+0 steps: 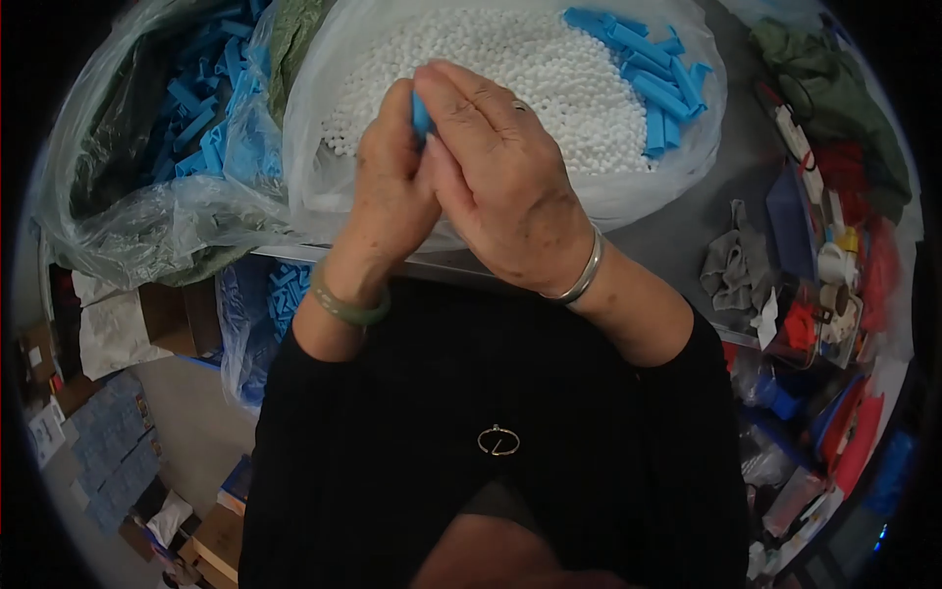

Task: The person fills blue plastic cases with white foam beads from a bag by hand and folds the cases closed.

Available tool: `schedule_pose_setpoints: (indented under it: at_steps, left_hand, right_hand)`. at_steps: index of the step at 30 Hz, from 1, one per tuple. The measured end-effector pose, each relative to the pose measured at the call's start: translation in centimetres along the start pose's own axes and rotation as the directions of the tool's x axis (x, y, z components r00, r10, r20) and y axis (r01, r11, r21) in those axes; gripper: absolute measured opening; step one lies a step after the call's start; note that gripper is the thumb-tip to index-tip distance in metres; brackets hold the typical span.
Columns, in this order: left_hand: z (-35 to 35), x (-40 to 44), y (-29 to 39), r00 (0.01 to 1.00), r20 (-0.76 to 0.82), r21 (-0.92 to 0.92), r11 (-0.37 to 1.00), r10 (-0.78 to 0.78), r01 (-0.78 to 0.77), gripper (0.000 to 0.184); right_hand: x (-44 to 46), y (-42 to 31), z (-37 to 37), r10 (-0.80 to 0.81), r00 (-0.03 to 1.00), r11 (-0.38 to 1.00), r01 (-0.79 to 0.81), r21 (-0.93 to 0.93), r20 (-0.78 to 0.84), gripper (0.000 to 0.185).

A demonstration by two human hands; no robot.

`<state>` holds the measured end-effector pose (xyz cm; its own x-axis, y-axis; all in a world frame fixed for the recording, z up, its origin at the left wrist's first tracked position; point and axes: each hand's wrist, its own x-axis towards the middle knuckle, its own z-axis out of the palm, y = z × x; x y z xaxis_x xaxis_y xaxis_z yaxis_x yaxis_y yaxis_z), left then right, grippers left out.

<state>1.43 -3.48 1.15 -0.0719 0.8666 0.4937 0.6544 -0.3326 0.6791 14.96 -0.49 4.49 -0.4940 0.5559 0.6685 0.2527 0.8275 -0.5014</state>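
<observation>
Both my hands are pressed together over the near left part of a clear plastic bag (677, 182) that holds many small white pieces (491, 49). Between them a bit of a blue piece (422, 118) shows; the rest of it is hidden. My left hand (392, 177), with a green bangle at the wrist, is closed around its left side. My right hand (510, 177), wearing a ring and a silver bangle, closes over it from the right. Several blue folded pieces (653, 79) lie on the white ones at the bag's right side.
Another clear bag (147, 231) with blue pieces (196, 108) stands at the upper left. Below it hangs a bag of smaller blue pieces (287, 294). On the right are a grey cloth (736, 260) and mixed items beside the table edge.
</observation>
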Motion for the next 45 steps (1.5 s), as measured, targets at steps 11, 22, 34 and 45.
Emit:
schedule_pose_setpoints:
  at_steps: [11,22,34,45]
  left_hand:
    - [-22.1,-10.6,0.3,0.837,0.083,0.809,0.527,-0.540,0.260,0.032]
    - [-16.7,-5.5,0.7,0.881,0.036,0.298,0.847,-0.471,0.440,0.022]
    - [-14.3,-3.3,0.0,0.975,0.094,0.176,0.967,-0.201,0.182,0.015]
    - [-14.2,-2.9,-0.5,0.973,0.113,0.156,0.971,-0.199,0.181,0.013]
  right_hand:
    - [-3.4,15.7,-17.3,0.261,0.918,0.704,0.030,-0.709,0.297,0.048]
    - [-1.0,15.5,-15.3,0.237,0.890,0.686,0.131,-0.716,0.390,0.010]
    - [3.2,18.3,-2.7,0.310,0.919,0.700,-0.049,-0.713,0.242,0.016]
    - [6.9,18.1,7.0,0.215,0.906,0.760,0.079,-0.645,0.364,0.014]
